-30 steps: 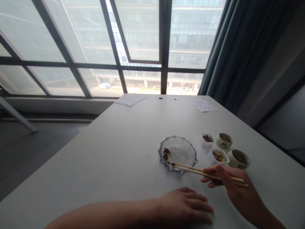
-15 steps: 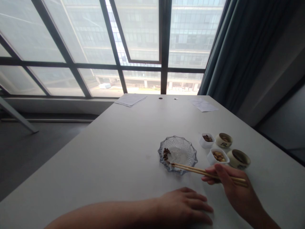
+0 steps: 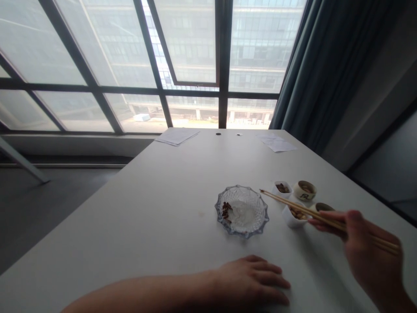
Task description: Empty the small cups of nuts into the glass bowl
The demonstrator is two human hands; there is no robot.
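Observation:
My right hand [image 3: 361, 239] grips a pair of wooden chopsticks [image 3: 293, 204], whose tips are close together, just right of the glass bowl's rim. The clear scalloped glass bowl [image 3: 250, 229] holds several small dark brown pieces [image 3: 226, 211] along its left side. My left hand [image 3: 252, 278] lies flat on the table in front of the bowl, fingers apart and holding nothing. Under the chopsticks stands a white dish [image 3: 293, 221] with light brown nut-like pieces. Behind it another white dish [image 3: 279, 193] contains dark brown pieces.
Two cream cups, a far one [image 3: 304, 195] with a dark character and a near one [image 3: 322, 207] partly behind my right hand, stand beside the dishes. Papers [image 3: 177, 136] lie at the table's far left, more sheets [image 3: 276, 142] at far right. Windows and a dark curtain [image 3: 302, 87] lie beyond.
My right hand has moved right and slightly nearer me. The chopstick tips have left the bowl's left side and risen past its right rim. My left hand stays in place.

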